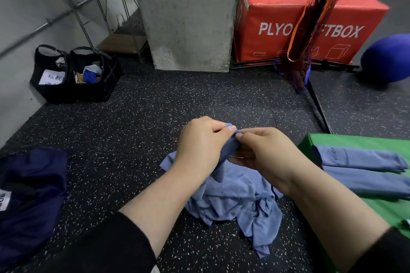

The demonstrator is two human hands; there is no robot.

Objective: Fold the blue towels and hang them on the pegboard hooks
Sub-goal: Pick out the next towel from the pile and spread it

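A crumpled blue towel (239, 197) hangs in a loose heap down to the speckled black floor in front of me. My left hand (199, 142) and my right hand (264, 150) meet above it and both pinch the same bunched corner of the towel, lifting it. Two folded blue towels (363, 168) lie side by side on a green box (346, 139) at my right; the upper one bears small lettering. No pegboard or hooks are in view.
A dark navy cloth (31, 197) lies on the floor at left. A black basket (73, 75) stands by the wall, near a metal shelf (106, 15) and a concrete pillar (188, 17). A red plyo box (310, 22), a hanging net (310, 17) and a blue ball (388, 57) stand behind.
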